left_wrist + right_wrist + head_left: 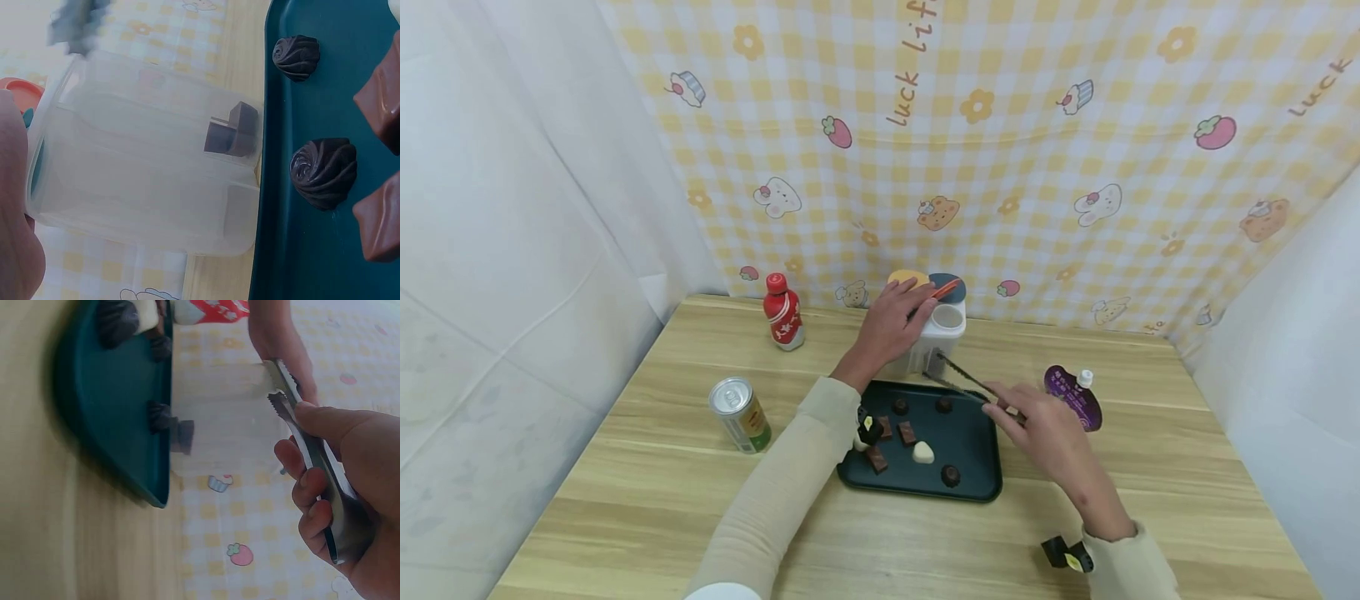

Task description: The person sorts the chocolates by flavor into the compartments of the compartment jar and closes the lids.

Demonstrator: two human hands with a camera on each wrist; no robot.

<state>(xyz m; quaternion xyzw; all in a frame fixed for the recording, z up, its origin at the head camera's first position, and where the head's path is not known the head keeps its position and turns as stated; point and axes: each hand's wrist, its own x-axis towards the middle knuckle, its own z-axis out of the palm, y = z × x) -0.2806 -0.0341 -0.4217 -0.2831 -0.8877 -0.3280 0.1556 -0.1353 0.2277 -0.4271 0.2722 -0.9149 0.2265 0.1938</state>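
A clear plastic storage box (144,187) with a white top stands upright behind a dark green tray (977,487). My left hand (891,325) holds the box by its top, fingers over the lids and thumb at the front. Dark chocolate pieces (240,128) lie at the bottom of one compartment. With my right hand (1037,421) I grip metal tongs (312,450), their tips apart and nothing between them, in front of the box. On the tray are brown chocolates (907,433), dark swirled chocolates (324,173) and a white chocolate (922,452).
Left of the box stands a red-capped bottle (785,317); nearer is a can (741,417). A purple spouted pouch (1071,398) lies right of the tray. A yellow checked curtain (985,150) hangs behind the wooden table (625,492).
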